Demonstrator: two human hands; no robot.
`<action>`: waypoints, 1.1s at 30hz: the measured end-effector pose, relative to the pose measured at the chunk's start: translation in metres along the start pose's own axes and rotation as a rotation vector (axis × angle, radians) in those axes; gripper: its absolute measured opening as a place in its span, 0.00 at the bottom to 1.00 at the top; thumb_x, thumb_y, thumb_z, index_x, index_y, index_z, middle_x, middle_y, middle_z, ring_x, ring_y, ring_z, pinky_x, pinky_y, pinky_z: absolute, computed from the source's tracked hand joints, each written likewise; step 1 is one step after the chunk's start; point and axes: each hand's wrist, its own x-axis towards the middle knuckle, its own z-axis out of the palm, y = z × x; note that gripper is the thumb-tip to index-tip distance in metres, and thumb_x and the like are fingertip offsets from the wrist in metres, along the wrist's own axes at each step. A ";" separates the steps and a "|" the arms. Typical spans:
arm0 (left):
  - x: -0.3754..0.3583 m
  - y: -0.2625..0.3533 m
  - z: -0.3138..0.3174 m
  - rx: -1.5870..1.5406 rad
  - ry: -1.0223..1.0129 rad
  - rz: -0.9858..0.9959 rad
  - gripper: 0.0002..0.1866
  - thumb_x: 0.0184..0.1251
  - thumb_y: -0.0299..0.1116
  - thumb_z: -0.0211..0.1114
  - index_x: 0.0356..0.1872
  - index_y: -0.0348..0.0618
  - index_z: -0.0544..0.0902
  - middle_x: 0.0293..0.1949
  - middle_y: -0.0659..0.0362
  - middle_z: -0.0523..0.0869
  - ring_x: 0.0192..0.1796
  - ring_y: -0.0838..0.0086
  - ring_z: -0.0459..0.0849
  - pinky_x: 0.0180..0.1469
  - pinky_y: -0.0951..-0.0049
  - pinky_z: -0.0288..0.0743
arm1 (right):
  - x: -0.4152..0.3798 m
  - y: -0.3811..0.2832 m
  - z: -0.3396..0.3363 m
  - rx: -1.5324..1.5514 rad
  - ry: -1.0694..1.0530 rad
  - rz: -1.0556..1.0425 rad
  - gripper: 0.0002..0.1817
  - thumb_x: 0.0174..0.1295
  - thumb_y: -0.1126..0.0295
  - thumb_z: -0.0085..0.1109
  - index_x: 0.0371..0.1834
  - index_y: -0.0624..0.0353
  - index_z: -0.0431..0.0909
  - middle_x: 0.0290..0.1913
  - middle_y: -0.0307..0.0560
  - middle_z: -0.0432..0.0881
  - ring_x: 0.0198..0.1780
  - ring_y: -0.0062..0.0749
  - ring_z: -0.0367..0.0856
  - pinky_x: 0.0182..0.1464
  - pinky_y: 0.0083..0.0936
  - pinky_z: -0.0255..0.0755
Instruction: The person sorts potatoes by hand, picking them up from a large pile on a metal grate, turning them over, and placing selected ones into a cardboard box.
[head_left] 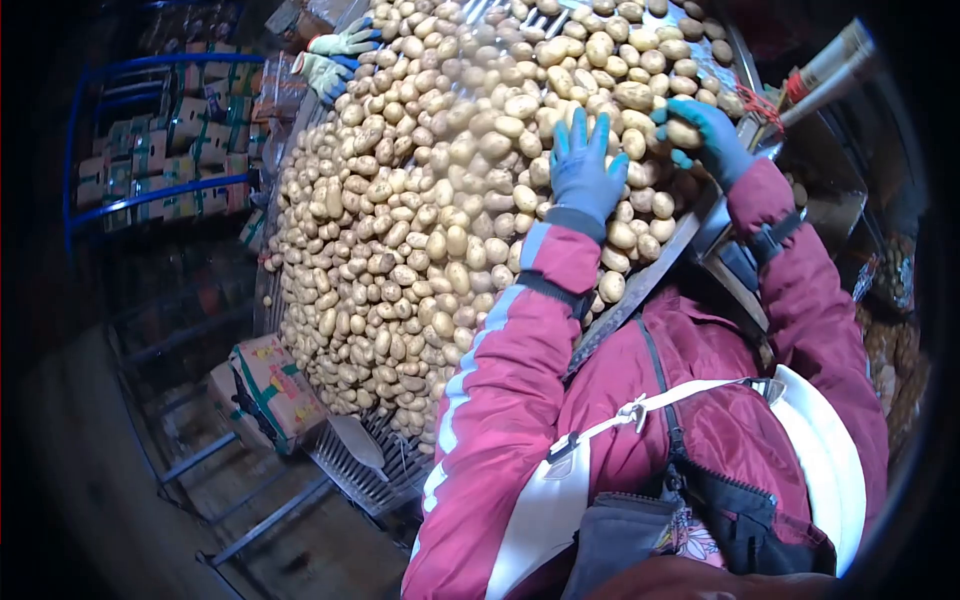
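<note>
A wide heap of potatoes point(400, 230) covers the slatted table in front of me. My left hand point(588, 175), in a blue-grey glove with teal fingertips, lies on the potatoes with its fingers spread and nothing gripped. Just to its right, my right hand point(715, 140) wears the same kind of glove. Its fingers curl round a single potato point(684, 135) above the near edge of the heap. More potatoes lie under and around both hands.
Across the heap, another person's gloved hands point(335, 60) rest at its far left edge. A metal rim point(640, 285) runs between my body and the potatoes. A cardboard box point(268, 390) stands by the bare slats point(385, 470). Stacked boxes point(165, 145) fill a blue rack point(160, 60). Pale poles point(830, 70) rise at right.
</note>
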 end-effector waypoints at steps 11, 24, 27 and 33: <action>-0.016 -0.115 -0.043 0.103 0.169 -0.443 0.43 0.67 0.50 0.70 0.77 0.39 0.67 0.74 0.33 0.68 0.72 0.37 0.70 0.74 0.47 0.66 | -0.033 0.027 -0.003 0.112 -0.297 0.135 0.19 0.74 0.66 0.56 0.60 0.68 0.81 0.47 0.51 0.87 0.42 0.34 0.88 0.45 0.30 0.84; -0.016 -0.089 -0.068 -0.141 0.190 -0.214 0.19 0.69 0.36 0.67 0.58 0.41 0.84 0.51 0.44 0.85 0.55 0.50 0.83 0.57 0.53 0.78 | 0.000 0.017 0.031 -0.260 -0.225 0.054 0.15 0.73 0.63 0.61 0.50 0.62 0.88 0.46 0.43 0.88 0.48 0.25 0.86 0.49 0.24 0.80; 0.034 -0.095 -0.054 -0.128 0.160 -0.232 0.22 0.68 0.37 0.65 0.60 0.38 0.83 0.54 0.44 0.85 0.58 0.52 0.84 0.61 0.57 0.78 | -0.010 0.016 0.039 -0.286 -0.255 0.064 0.15 0.73 0.62 0.59 0.49 0.61 0.88 0.45 0.44 0.89 0.48 0.27 0.86 0.47 0.25 0.81; 0.075 -0.117 -0.012 -0.058 0.156 -0.158 0.24 0.64 0.36 0.68 0.63 0.45 0.83 0.53 0.44 0.87 0.55 0.50 0.86 0.60 0.56 0.80 | -0.017 0.027 0.034 -0.292 -0.251 -0.014 0.18 0.73 0.58 0.60 0.52 0.60 0.88 0.49 0.45 0.88 0.51 0.29 0.86 0.53 0.30 0.81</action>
